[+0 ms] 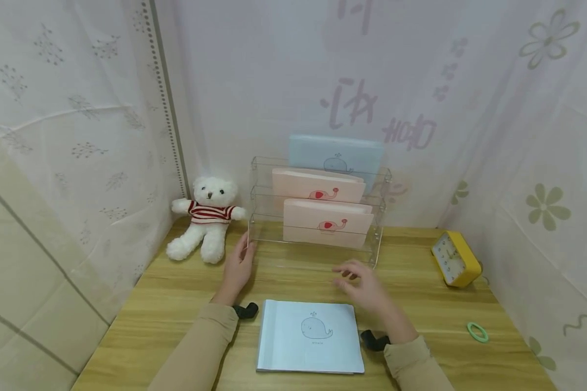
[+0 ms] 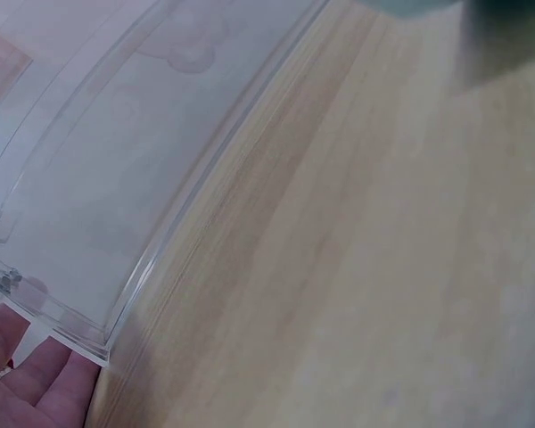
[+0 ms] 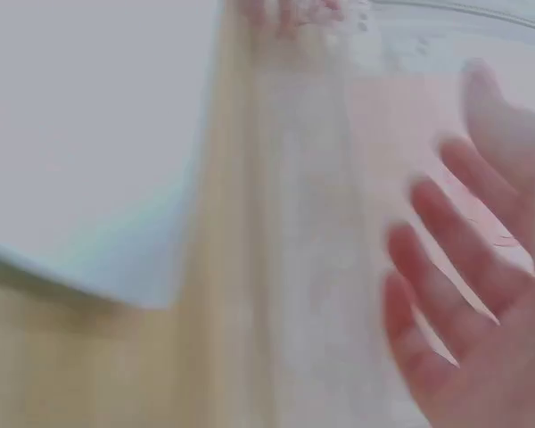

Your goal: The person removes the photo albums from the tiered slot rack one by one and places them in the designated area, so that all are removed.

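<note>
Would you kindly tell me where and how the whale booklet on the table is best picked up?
Probably at the right edge of the whale booklet, with the right hand coming in low from the right: it lies flat, leaving its edges to pinch, and that hand holds nothing.

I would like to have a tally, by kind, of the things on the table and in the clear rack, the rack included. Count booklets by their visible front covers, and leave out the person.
Whale booklets: 2 (lying one, standing one)
Elephant booklets: 2 (upper one, lower one)
Clear rack: 1
Teddy bear: 1
Clock: 1
Green ring: 1
Total: 8
</note>
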### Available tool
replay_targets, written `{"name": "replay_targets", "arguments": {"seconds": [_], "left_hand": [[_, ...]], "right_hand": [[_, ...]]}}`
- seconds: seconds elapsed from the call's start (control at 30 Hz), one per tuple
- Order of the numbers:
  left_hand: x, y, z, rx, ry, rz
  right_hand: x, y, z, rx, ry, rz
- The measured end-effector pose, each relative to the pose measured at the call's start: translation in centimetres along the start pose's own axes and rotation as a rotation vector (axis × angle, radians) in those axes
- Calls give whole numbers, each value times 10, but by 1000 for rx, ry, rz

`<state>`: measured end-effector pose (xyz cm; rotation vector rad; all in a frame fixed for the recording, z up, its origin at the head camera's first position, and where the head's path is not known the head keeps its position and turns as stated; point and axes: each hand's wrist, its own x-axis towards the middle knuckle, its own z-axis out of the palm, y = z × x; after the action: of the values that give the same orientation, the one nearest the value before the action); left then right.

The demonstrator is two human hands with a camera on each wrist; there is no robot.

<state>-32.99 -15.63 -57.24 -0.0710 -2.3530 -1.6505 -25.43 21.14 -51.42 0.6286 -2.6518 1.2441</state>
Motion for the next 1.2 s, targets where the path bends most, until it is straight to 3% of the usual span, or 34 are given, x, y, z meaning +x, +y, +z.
{"name": "replay_targets", "arguments": {"seconds": [0.2,0.3,0.4,0.57,0.97,1.2], "left_hand": [[0,2,1,-1,-2,-19],[0,2,1,0,0,-21],[-1,1,2,4,1,-19],[-1,0,2,0,4,-17],[1,-1,3,12,25,-3],[1,-1,3,-3,25,-13]], "right_hand": [[32,-13,-26,20,450,-42],[48,-20,-38,9,576,-10],[63,-26,-48,-20,633,23],[77,-27,-57,-17,645,82],[89,-22,-59,25,544,133],[99,-26,-60,-5,464,76]]}}
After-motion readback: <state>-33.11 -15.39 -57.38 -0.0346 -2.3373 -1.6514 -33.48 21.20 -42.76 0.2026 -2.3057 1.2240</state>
